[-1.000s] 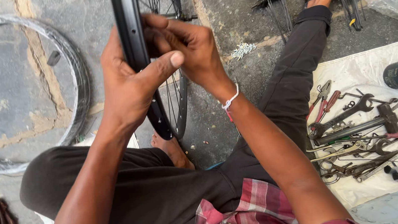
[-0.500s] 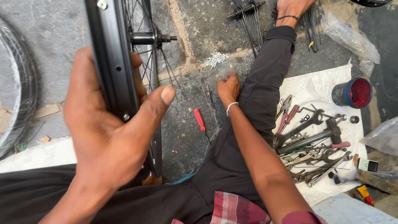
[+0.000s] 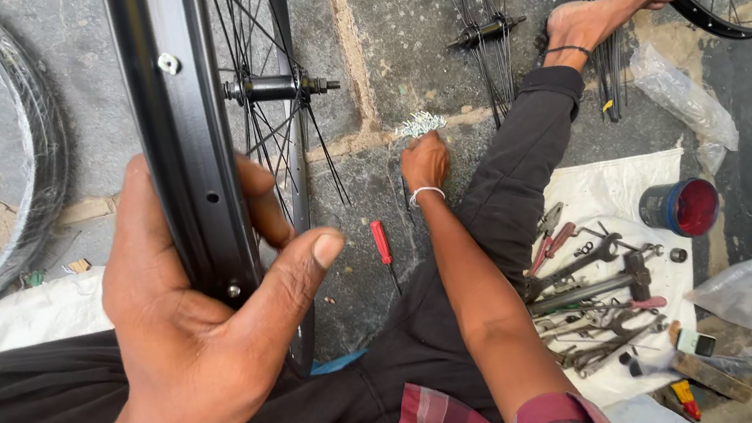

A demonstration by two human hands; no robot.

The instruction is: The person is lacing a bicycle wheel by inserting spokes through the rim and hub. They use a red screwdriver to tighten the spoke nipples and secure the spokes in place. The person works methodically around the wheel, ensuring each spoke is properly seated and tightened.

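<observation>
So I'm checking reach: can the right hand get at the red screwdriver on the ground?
Probably yes: the right hand rests near the red screwdriver, with bare ground between them.

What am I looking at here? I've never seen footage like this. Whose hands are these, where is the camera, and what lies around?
The camera sits on a person's head and looks down, so both hands are their own. They sit on a stone floor, legs out. The left hand grips a black rim of a spoked bicycle wheel, held upright. The right hand reaches to a small pile of silvery bits on the floor; whether it holds any is unclear. A red screwdriver lies nearby. On a white cloth to the right lie tools and a tin.
</observation>
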